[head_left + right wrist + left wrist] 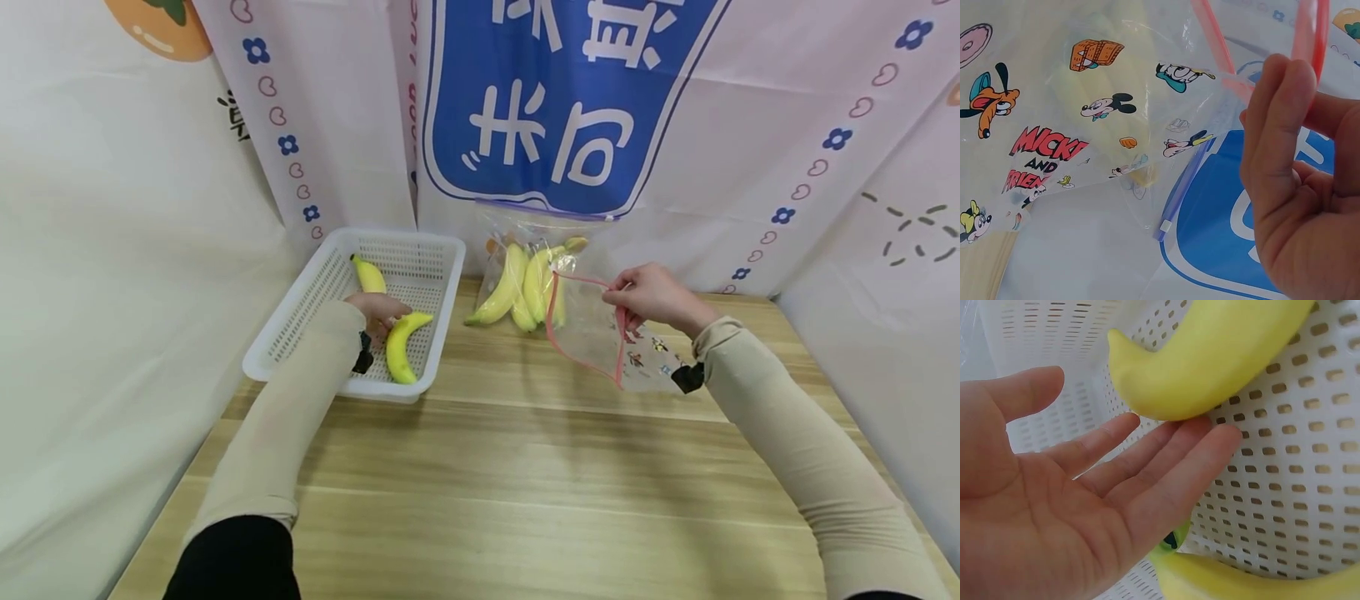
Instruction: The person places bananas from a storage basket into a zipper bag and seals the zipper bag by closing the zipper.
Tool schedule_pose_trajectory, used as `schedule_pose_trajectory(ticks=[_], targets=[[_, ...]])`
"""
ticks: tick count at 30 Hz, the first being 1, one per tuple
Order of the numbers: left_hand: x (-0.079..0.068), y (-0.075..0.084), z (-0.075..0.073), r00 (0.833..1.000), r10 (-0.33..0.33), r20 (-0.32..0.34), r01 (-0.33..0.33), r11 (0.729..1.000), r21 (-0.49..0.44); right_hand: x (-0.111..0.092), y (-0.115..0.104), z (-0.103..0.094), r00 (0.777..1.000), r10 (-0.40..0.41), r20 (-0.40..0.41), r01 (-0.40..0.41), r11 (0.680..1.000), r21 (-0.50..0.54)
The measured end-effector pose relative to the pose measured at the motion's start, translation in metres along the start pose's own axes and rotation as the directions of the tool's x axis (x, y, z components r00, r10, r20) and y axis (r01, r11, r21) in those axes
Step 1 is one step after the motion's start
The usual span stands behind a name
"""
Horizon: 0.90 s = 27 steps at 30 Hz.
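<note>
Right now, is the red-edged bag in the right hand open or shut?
The red-edged bag is open: in the head view its rim spreads into a wide loop, held at one side by the right hand.

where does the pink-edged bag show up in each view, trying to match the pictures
Head: right of centre, the pink-edged bag, held by the right hand.
Left wrist: no part of it can be made out.
Right wrist: the bag spans the left and upper middle, cartoon prints showing.
Shared landmark: the blue sign, top centre in the head view, lower right in the right wrist view; not seen from the left wrist.
</note>
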<state>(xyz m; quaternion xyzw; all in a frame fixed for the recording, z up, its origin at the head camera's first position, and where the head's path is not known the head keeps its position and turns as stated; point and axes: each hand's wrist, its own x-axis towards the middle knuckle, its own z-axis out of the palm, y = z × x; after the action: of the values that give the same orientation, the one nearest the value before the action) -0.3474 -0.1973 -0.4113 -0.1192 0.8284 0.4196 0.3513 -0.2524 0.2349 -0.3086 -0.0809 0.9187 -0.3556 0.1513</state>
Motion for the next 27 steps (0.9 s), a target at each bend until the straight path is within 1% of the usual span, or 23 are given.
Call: schedule_pose_trajectory(ticks=[1, 4, 7, 8, 11, 16, 19, 27], targets=[[-0.009, 0.003, 0.001, 1.0, -0.003, 0.01, 0.003, 1.0, -0.007, 0.0, 0.0, 0.0, 1.0, 0.0, 0.001, 0.0, 1.0, 0.0], [-0.01, 0.003, 0.003, 1.0, 0.007, 0.018, -0.007, 1.0, 0.013, 0.0, 0.001, 0.0, 1.0, 0.0, 0.004, 0.0, 1.0, 0.001], [-0.014, 0.004, 0.004, 0.999, 0.022, 0.034, -0.023, 0.999, 0.027, 0.0, 0.001, 0.001, 1.0, -0.002, 0.007, 0.002, 1.0, 0.005], [-0.019, 0.005, 0.006, 0.999, 0.023, 0.038, -0.024, 0.999, 0.037, 0.0, 0.001, 0.001, 1.0, -0.003, 0.008, 0.003, 1.0, 0.005], [-0.021, 0.006, 0.007, 0.999, 0.024, 0.04, -0.026, 0.999, 0.043, 0.0, 0.001, 0.001, 1.0, -0.004, 0.012, 0.004, 1.0, 0.006], [-0.018, 0.006, 0.008, 0.999, 0.027, 0.035, -0.029, 0.998, 0.058, 0.0, 0.001, 0.001, 1.0, -0.004, 0.014, 0.004, 1.0, 0.008], [-0.015, 0.006, 0.008, 0.998, 0.034, 0.046, -0.037, 0.997, 0.067, -0.001, 0.001, 0.001, 1.0, -0.005, 0.014, 0.005, 1.0, 0.004], [-0.01, 0.004, 0.005, 0.995, 0.032, 0.098, -0.033, 0.999, 0.015, 0.001, 0.002, 0.001, 1.0, -0.003, 0.011, 0.003, 1.0, -0.007]])
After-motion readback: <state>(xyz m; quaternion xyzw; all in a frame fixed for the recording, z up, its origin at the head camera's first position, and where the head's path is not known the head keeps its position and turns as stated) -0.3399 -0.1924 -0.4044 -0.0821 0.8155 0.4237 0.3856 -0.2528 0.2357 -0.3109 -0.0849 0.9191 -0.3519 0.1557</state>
